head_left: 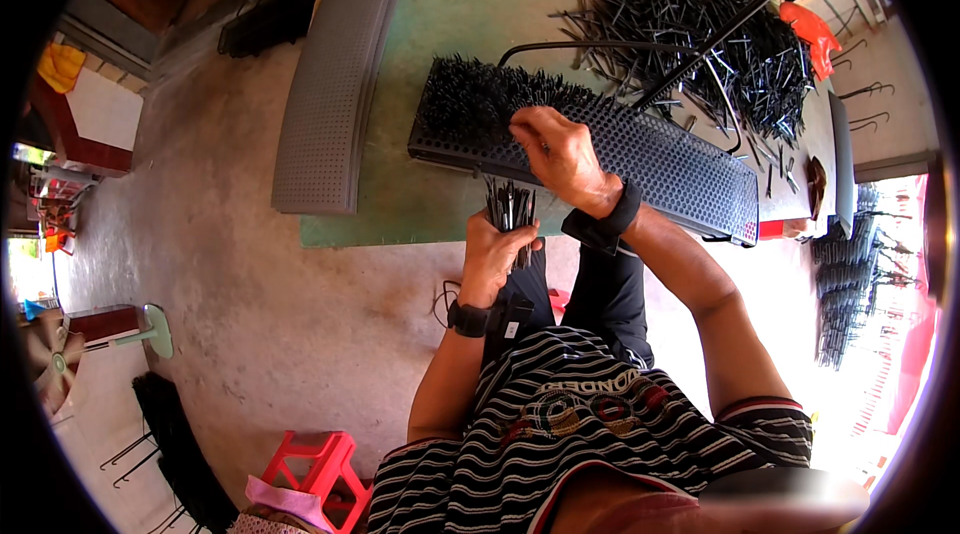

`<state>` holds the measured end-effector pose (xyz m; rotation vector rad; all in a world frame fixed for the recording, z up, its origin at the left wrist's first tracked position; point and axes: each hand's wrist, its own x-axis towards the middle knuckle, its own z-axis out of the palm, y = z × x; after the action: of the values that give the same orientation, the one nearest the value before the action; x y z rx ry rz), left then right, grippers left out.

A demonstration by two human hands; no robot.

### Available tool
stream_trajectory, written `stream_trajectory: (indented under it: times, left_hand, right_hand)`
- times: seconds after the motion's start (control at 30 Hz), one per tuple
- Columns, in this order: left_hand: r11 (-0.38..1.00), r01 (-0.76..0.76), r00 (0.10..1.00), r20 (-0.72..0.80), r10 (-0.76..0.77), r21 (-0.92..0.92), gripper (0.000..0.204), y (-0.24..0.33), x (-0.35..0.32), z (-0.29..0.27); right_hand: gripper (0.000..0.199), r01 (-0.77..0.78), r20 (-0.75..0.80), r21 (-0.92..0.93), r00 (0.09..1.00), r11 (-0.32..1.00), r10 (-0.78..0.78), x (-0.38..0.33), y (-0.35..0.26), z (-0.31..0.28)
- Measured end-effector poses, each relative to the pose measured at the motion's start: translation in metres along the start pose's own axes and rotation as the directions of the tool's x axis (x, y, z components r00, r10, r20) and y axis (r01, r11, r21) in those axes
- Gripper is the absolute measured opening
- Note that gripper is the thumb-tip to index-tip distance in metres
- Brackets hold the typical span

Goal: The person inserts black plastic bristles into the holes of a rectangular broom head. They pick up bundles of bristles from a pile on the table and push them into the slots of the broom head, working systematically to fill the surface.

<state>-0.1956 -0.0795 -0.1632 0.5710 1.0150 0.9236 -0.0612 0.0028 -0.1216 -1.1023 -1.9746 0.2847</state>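
My left hand [486,254] is closed around a bundle of thin black sticks [510,204], held upright just off the near table edge. Over a long black perforated panel [690,166], my right hand [562,156] has its fingers curled into a pinch. Whatever those fingers hold is hidden or too small to name. Dense rows of black sticks [465,99] stand upright in the panel's left part and along its far side. Bare holes show across its right part.
A large loose pile of black sticks [710,54] lies on the green table [400,219] behind the panel. Grey curved perforated sheets [325,124] are stacked at its left edge. A black metal rod [745,14] slants across. A red stool [318,469] stands behind me, lower left.
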Motion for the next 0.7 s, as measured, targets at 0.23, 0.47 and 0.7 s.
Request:
stream_trajectory:
  times: [0.23,0.47,0.7]
  left_hand:
    - [0.988,-0.082,0.997,0.018,0.081,0.131,0.016,-0.008,0.004,-0.003]
    - [0.984,-0.114,0.993,0.049,0.109,0.134,0.014,-0.01,0.004,0.004]
    - [0.995,-0.012,0.996,0.084,0.004,0.095,0.015,-0.019,0.004,0.001]
  right_hand:
    - [0.01,0.101,0.281,-0.287,0.96,0.953,-0.017,0.005,-0.009,-0.007]
    - [0.019,-0.332,0.514,0.012,0.811,0.943,0.279,0.006,-0.011,-0.02]
    - [0.014,-0.605,0.213,0.542,0.77,0.583,0.601,0.015,-0.017,-0.023]
